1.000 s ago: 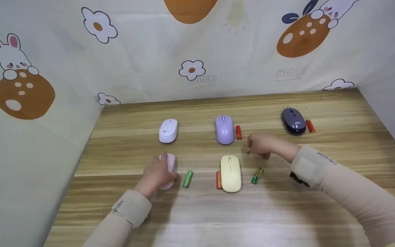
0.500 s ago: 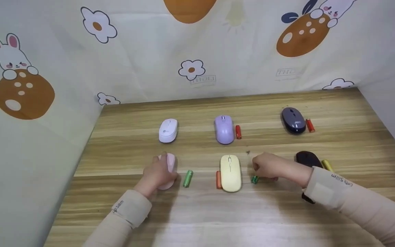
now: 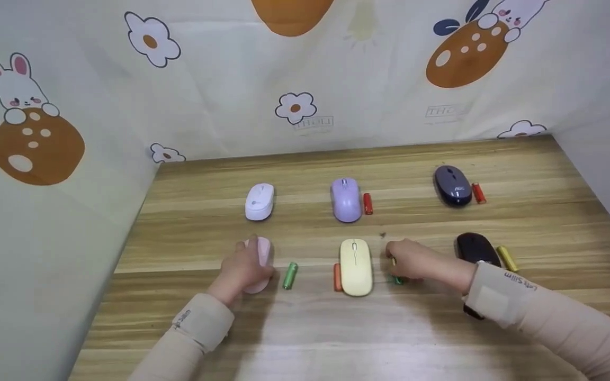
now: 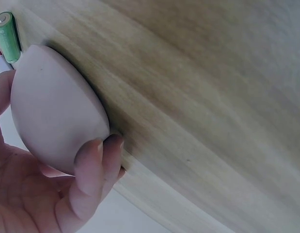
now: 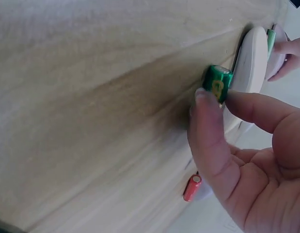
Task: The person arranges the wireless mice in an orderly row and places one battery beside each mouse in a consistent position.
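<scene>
My left hand (image 3: pixel 239 271) grips a pale pink computer mouse (image 4: pixel 55 104) by its sides, thumb on one side and fingers curled round the other. To the right of that mouse lies a light green battery (image 3: pixel 290 275). My right hand (image 3: pixel 416 259) pinches a green and gold battery (image 5: pixel 218 82) between thumb and fingers, low over the wooden table. In the head view the hand covers most of this battery. A yellow mouse (image 3: pixel 356 267) lies just left of the right hand, with an orange battery (image 3: pixel 338 277) along its left side.
Along the back are a white mouse (image 3: pixel 260 201), a purple mouse (image 3: pixel 346 200) with a red battery (image 3: pixel 368 203), and a dark grey mouse (image 3: pixel 452 186) with another red battery (image 3: pixel 478 193). A black mouse (image 3: pixel 476 248) and a yellow battery (image 3: pixel 507 259) lie beyond the right forearm.
My right hand has moved from near the purple mouse toward the front and taken hold of the green and gold battery. The black mouse and yellow battery came into sight. My left hand stays put.
</scene>
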Demonstrator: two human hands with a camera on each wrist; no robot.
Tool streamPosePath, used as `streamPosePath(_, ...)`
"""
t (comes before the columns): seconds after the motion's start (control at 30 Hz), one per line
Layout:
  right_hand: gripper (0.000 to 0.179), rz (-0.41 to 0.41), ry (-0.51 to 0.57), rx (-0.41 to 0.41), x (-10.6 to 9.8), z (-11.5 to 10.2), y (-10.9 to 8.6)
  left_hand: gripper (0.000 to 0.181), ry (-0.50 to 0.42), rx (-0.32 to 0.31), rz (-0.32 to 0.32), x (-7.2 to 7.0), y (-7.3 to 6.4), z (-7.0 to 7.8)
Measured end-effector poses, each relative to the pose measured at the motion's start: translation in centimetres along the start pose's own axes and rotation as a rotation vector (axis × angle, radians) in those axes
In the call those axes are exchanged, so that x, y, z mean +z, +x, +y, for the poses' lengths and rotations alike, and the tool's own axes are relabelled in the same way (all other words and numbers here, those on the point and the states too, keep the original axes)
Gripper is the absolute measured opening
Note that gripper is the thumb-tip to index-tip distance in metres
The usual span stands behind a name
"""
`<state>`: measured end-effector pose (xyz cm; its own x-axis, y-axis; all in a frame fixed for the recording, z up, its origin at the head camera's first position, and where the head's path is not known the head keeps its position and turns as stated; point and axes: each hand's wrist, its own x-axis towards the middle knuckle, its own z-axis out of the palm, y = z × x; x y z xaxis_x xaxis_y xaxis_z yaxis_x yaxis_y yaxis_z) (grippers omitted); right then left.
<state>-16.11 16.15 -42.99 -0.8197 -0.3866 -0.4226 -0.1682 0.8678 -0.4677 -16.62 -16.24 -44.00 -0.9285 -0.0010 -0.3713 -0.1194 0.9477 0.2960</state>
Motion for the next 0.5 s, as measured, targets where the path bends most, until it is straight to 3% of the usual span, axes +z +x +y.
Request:
streamPosePath(0.2, 0.029, -0.008, 0.106, 0.034, 0.5, -0.3, 0.2, 0.094, 0.056, 0.036, 0.021, 0.2, 0.0, -0.2)
streamPosePath(0.5, 0.019, 0.002, 0.159, 0.033, 1.2, -0.8, 0.7, 0.092, 0.027, 0.016, 0.016, 0.2, 0.1, -0.1)
